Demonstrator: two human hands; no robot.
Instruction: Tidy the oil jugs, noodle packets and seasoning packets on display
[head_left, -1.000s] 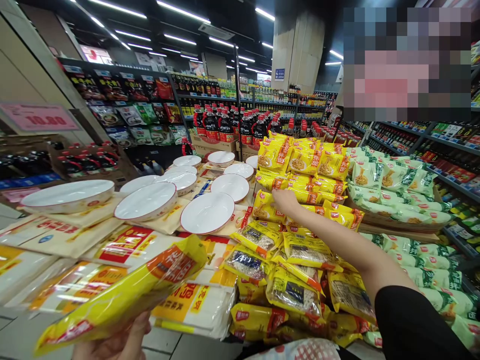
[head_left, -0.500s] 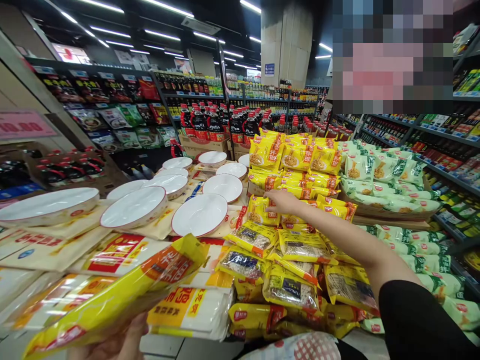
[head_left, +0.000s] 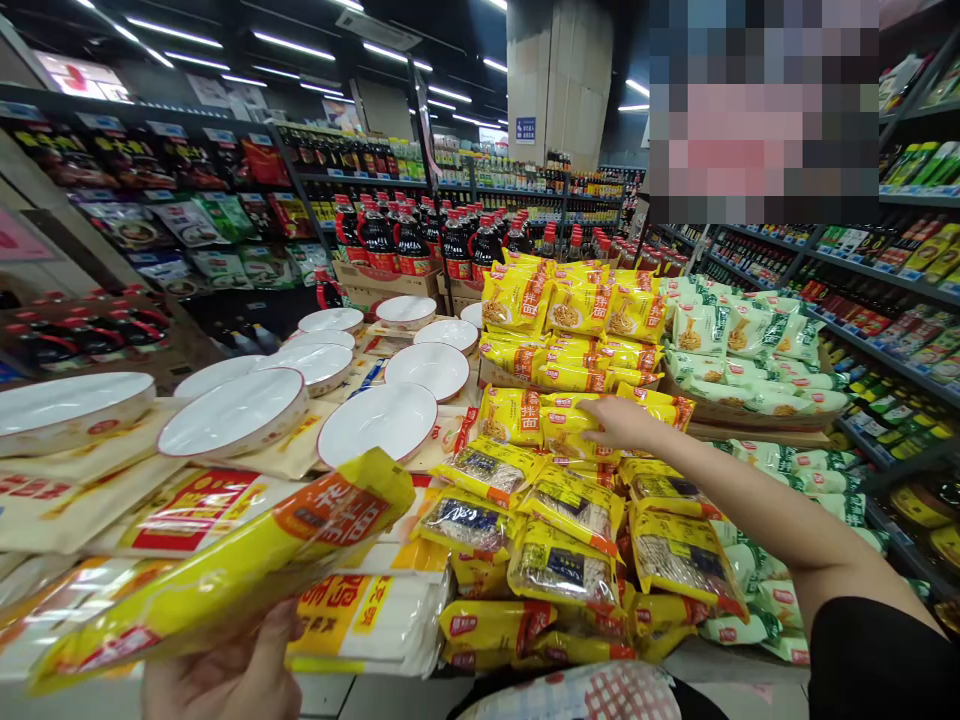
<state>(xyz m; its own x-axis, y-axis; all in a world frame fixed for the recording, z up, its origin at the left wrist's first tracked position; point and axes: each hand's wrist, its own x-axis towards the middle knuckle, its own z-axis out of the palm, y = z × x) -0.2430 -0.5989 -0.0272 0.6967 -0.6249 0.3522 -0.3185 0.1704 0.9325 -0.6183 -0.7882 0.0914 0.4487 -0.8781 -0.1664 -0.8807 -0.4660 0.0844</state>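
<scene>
A yellow noodle packet [head_left: 240,565] with an orange label slants across the lower left. My left hand [head_left: 232,665] grips its lower edge, thumb in front and the other fingers mostly hidden. Over the pile of yellow packets, my right hand [head_left: 619,422] reaches in from the right. Its bent fingers close on the upper right edge of a standing noodle packet [head_left: 568,428]. Left of that one stands another yellow packet [head_left: 511,415]. In front lie several packets with clear windows, among them a tilted packet [head_left: 574,505] and one farther right [head_left: 686,560].
White bowls [head_left: 377,422] stand on flat noodle bags to the left. More yellow packets [head_left: 577,305] rise in a box behind my right hand. Green-and-white packets [head_left: 750,350] fill the right side. Red-capped bottles [head_left: 412,240] and a pillar [head_left: 559,90] are farther back.
My right hand has shifted from the left standing packet to the one on its right. A windowed packet in front now lies at a different tilt. My left hand still holds its packet.
</scene>
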